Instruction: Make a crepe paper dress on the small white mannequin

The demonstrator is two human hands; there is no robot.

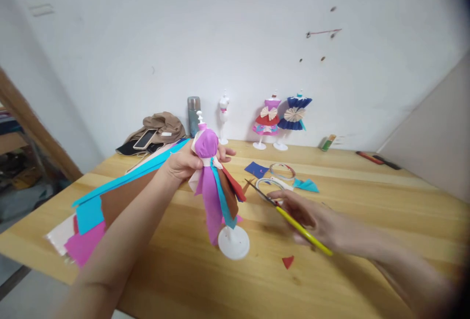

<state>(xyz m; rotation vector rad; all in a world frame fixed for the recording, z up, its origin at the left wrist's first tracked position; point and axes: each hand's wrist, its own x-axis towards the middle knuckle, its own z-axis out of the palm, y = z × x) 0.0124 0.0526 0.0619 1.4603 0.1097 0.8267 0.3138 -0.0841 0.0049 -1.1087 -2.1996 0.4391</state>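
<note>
My left hand (pixel 185 162) is wrapped round the waist of a small dress form (pixel 207 145), which leans a little on its white round base (pixel 234 243). It wears a purple crepe-paper dress with blue, brown and red strips hanging at its right side. To the right of it, my right hand (pixel 301 211) holds a pair of scissors (pixel 299 226) with yellow handles. The dark blades point up and left, close to the red strip but apart from it. Motion blurs that hand somewhat. A red paper scrap (pixel 288 261) lies below the scissors.
Coloured paper sheets (pixel 90 216) lie at the left, near a brown cloth (pixel 165 125) and a phone (pixel 145 139). Along the wall stand a flask (pixel 194 115), a bare form (pixel 223 113) and two dressed forms (pixel 267 118). Wire coils (pixel 282 172) lie mid-table.
</note>
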